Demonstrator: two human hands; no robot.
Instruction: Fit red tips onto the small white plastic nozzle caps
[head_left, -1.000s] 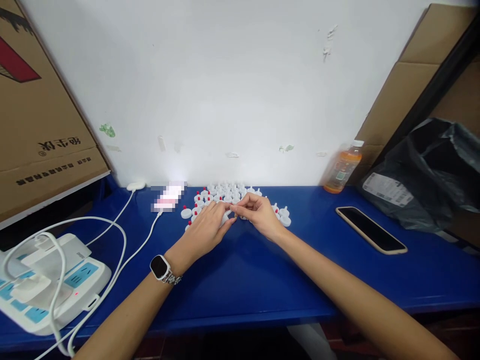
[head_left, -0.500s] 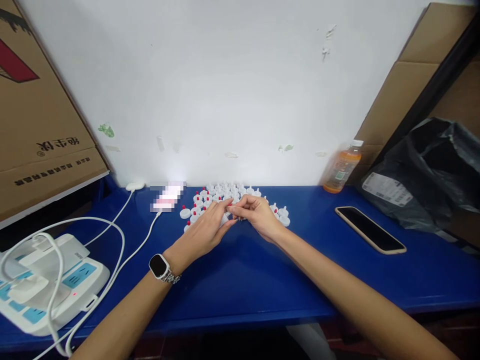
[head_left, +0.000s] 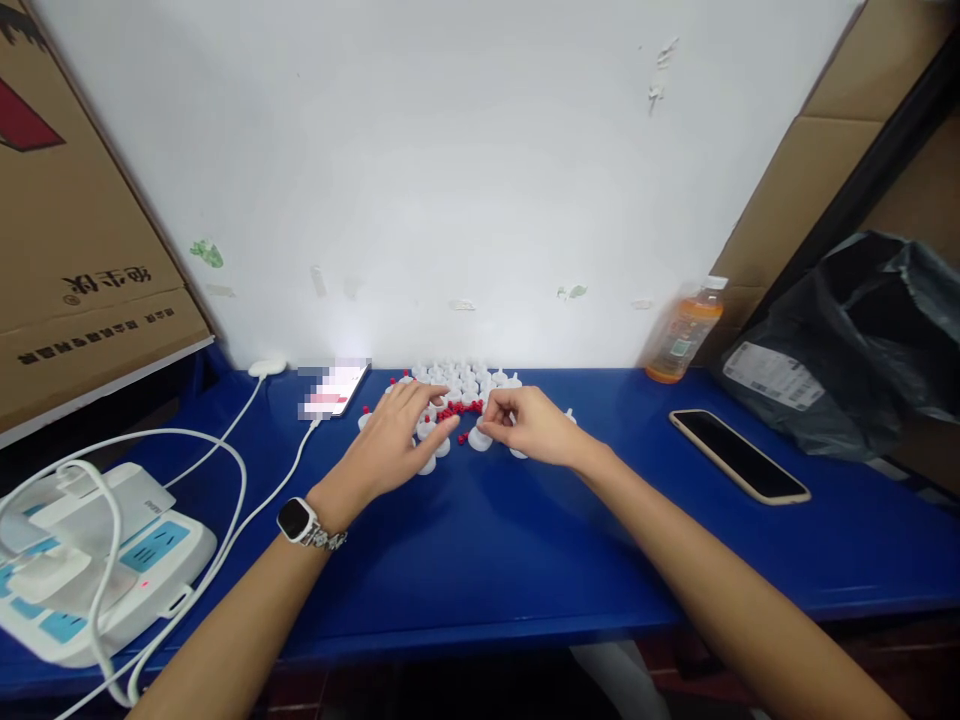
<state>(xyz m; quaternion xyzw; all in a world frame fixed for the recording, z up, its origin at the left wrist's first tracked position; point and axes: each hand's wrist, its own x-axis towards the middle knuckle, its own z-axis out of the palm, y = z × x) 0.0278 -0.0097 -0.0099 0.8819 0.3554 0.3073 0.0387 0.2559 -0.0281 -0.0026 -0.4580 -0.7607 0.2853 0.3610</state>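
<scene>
Hands are working among white caps [head_left: 457, 385] by the wall on the table [head_left: 525, 560], the right hand [head_left: 536, 428] pinching one cap [head_left: 480, 438], the left hand [head_left: 394, 440] loosely reaching over red beads [head_left: 454, 410], likely fitting beads, requiring fine fingertip alignment.

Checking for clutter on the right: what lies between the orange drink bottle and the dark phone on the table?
Head view: only bare blue table between the bottle and the phone.
</scene>
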